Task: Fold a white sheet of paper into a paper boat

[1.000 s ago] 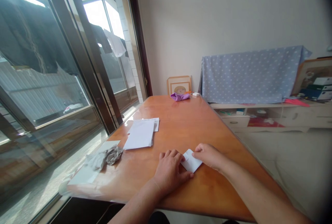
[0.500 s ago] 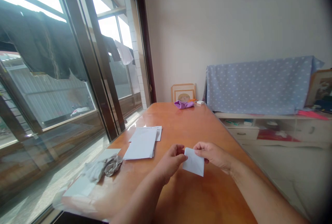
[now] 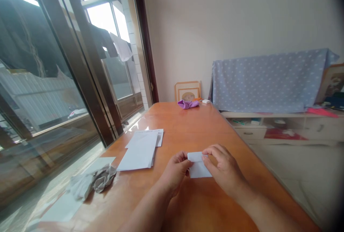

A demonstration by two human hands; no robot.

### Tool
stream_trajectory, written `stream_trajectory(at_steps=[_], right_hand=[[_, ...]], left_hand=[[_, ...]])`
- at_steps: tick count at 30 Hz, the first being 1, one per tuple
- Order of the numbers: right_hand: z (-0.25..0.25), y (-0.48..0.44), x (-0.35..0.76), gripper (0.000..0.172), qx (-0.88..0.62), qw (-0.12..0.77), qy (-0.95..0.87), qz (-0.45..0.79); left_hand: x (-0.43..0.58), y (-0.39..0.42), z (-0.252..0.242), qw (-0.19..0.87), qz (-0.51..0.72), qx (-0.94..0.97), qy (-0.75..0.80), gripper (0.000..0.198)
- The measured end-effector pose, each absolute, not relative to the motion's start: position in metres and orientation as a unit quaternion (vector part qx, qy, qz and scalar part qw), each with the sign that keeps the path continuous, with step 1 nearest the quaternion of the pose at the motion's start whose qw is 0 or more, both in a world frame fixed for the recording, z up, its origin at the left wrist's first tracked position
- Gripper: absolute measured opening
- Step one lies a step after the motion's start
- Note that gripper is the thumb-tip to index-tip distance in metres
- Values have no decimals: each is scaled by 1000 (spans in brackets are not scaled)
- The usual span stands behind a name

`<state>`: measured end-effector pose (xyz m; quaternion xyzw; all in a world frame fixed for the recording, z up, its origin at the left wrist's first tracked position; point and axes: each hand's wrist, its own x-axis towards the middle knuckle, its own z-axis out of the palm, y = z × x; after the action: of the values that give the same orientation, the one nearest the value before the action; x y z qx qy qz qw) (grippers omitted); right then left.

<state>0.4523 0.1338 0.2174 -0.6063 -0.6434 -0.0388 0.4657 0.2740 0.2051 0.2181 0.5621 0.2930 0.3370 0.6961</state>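
Folded white paper (image 3: 199, 170) sat between both hands over the near part of the table (image 3: 201, 126). Left hand (image 3: 176, 171) gripped its 10 o'clock corner, thumb on top; right hand (image 3: 225, 165) had thumb and index pinching at 2 o'clock. From the paper: paper stack (image 3: 138, 152) at 10, crumpled grey cloth (image 3: 103, 179) at 9, purple cloth (image 3: 188, 104) at 12, far end.
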Motion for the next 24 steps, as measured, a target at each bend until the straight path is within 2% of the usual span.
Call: stream_trajectory(at_steps=[6, 10, 13, 20, 24], right_hand=[[216, 131, 448, 18, -619, 401, -672, -67], [219, 129, 445, 30, -609, 402, -681, -58], [220, 126, 444, 28, -613, 425, -665, -34], [214, 128, 445, 25, -643, 453, -609, 100], [216, 130, 445, 22, -628, 453, -579, 253]], left_hand=[[271, 205, 222, 698, 348, 557, 286, 12], [269, 202, 226, 699, 343, 560, 283, 13], [268, 200, 230, 705, 340, 559, 275, 14], [268, 200, 227, 710, 327, 571, 251, 21], [267, 199, 230, 691, 336, 586, 258, 19]])
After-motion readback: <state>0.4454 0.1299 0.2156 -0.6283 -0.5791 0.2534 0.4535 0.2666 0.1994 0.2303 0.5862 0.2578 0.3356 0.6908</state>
